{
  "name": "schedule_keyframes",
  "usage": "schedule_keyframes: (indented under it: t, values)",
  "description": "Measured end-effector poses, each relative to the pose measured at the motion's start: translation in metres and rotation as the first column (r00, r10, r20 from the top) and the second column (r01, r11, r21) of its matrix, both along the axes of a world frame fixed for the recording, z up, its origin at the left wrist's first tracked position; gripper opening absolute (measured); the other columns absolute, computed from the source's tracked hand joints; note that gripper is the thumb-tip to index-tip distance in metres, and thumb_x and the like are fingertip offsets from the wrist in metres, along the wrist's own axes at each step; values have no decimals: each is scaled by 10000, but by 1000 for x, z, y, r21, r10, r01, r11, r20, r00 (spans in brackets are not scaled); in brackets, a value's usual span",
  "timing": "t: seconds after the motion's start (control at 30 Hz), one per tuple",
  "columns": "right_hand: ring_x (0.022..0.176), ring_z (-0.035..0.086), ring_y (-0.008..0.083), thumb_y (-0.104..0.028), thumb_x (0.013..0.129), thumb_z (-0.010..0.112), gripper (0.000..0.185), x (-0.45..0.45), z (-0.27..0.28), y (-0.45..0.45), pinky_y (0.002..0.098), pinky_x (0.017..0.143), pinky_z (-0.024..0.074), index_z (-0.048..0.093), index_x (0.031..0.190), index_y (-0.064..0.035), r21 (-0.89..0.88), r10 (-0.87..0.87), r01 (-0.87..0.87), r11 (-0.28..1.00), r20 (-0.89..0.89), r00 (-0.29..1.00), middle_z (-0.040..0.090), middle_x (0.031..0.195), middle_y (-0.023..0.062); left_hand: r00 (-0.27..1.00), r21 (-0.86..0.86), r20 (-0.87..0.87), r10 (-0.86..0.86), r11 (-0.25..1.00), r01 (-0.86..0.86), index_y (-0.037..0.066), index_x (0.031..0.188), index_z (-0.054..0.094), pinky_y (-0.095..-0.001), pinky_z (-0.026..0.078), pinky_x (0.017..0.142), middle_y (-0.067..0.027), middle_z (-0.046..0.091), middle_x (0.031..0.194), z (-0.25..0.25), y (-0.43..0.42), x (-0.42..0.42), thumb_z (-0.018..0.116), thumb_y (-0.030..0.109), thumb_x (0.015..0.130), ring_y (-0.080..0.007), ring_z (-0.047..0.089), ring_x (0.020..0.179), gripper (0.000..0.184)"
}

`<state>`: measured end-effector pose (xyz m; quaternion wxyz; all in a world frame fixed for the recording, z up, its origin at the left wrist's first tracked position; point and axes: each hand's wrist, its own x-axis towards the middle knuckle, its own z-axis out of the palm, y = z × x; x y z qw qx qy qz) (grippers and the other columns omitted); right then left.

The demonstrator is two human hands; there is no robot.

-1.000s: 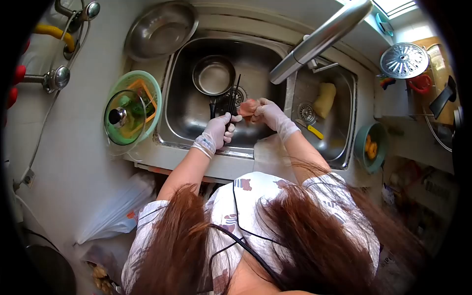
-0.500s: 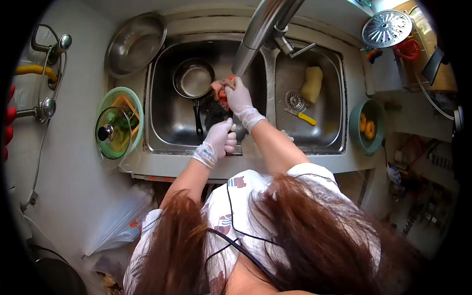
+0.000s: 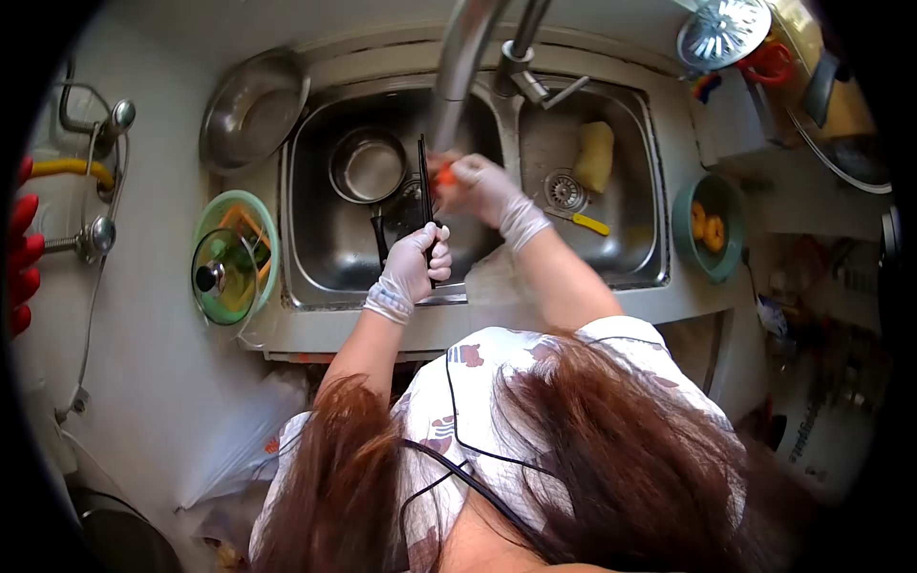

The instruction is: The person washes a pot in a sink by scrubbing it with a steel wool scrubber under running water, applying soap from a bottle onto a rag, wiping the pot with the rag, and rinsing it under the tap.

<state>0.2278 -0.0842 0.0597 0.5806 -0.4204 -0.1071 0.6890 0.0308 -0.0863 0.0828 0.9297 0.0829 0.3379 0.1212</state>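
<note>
My left hand (image 3: pixel 415 264), in a clear glove, is closed around a pair of black chopsticks (image 3: pixel 425 183) that point up over the left sink basin (image 3: pixel 315 244). Beside them my right hand (image 3: pixel 485 191), gloved too, grips an orange-red cloth (image 3: pixel 446 176); hand and cloth are smeared by motion. The tap spout (image 3: pixel 447 110) hangs just above the cloth. Left of the chopsticks, a small metal pan (image 3: pixel 370 167) with a black handle lies in the basin.
In the right basin lie a pale yellow block-like thing (image 3: pixel 594 158) and a yellow-handled knife (image 3: pixel 587 223). A green basin (image 3: pixel 272 272) with a glass lid (image 3: pixel 229 282) stands left, a metal bowl (image 3: pixel 253 115) behind it. A teal bowl (image 3: pixel 683 229) holds orange pieces at right.
The black chopsticks now stand up out of my left fist in plain view. My right hand and the cloth have shifted slightly right and down, away from the chopsticks' tips. The view has shifted slightly.
</note>
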Motion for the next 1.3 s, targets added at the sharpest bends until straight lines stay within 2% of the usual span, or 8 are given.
schedule_keyframes:
  t: [0.07, 0.23, 0.3, 0.63, 0.93, 1.07, 1.23, 1.3]
  values:
    - [638, 489, 139, -46, 824, 612, 153, -26, 3, -12, 282, 604, 442, 470, 793, -94, 5, -4, 3, 1000, 45, 999, 522, 781, 34, 998, -21, 8, -62, 998, 62, 82, 857, 500, -244, 316, 479, -18, 435, 669, 9, -3, 21, 430, 291, 975, -125, 380, 565, 250]
    - [712, 471, 118, 46, 731, 608, 245, -27, -30, -14, 283, 646, 447, 406, 747, -92, 105, -136, 96, 990, 494, 859, 477, 749, 16, 879, 264, -406, -249, 889, 374, 45, 1015, 573, -298, 453, 664, -90, 580, 842, 31, -3, 13, 489, 392, 945, -177, 533, 742, 364]
    - [709, 479, 104, 41, 724, 605, 220, -23, -3, -24, 267, 656, 450, 421, 760, -74, 120, -170, 148, 982, 199, 965, 480, 735, 14, 783, 527, -622, -20, 729, 437, 23, 1078, 578, -296, 477, 710, -118, 620, 915, 16, 33, -5, 532, 444, 915, -188, 588, 797, 454]
    - [674, 452, 143, 19, 694, 583, 175, -14, 42, -25, 297, 621, 419, 428, 699, -63, 189, -45, -121, 974, 691, 721, 468, 670, 53, 987, 275, -119, 110, 959, -74, -14, 1176, 539, -389, 452, 940, -131, 582, 1146, 4, 82, 61, 446, 182, 970, -257, 568, 1033, 300]
    - [610, 447, 115, 18, 741, 567, 200, -20, 96, -59, 286, 570, 419, 389, 727, -72, -28, 200, -206, 978, 395, 897, 405, 659, 6, 883, 373, -221, 414, 872, -316, 56, 1040, 565, -424, 500, 792, -120, 630, 868, -37, 148, 55, 460, 154, 954, -273, 606, 830, 168]
    - [663, 539, 268, -47, 709, 588, 130, -24, 54, -75, 357, 625, 428, 463, 741, -59, 87, 79, -201, 976, 716, 694, 523, 686, 119, 886, 300, 281, 369, 843, -446, 111, 1065, 592, -223, 366, 469, 8, 461, 623, -99, 241, -7, 379, 211, 993, -77, 444, 553, 246]
    - [750, 592, 335, -165, 750, 591, 96, 20, 80, -76, 380, 732, 482, 581, 803, -86, -32, 281, -567, 823, 891, 358, 600, 758, 147, 937, 691, 69, 342, 661, -292, 65, 1074, 557, -208, 352, 481, 19, 461, 695, 44, 164, 30, 505, 157, 944, -74, 424, 566, 167]
    - [784, 619, 333, -201, 778, 551, 194, 58, 68, -51, 399, 750, 497, 628, 918, -90, 86, -108, -202, 975, 989, -100, 632, 854, 151, 908, 779, -34, 417, 581, -238, 32, 1031, 564, -276, 505, 653, -78, 625, 868, 58, 114, 49, 562, 74, 898, -161, 608, 749, 139]
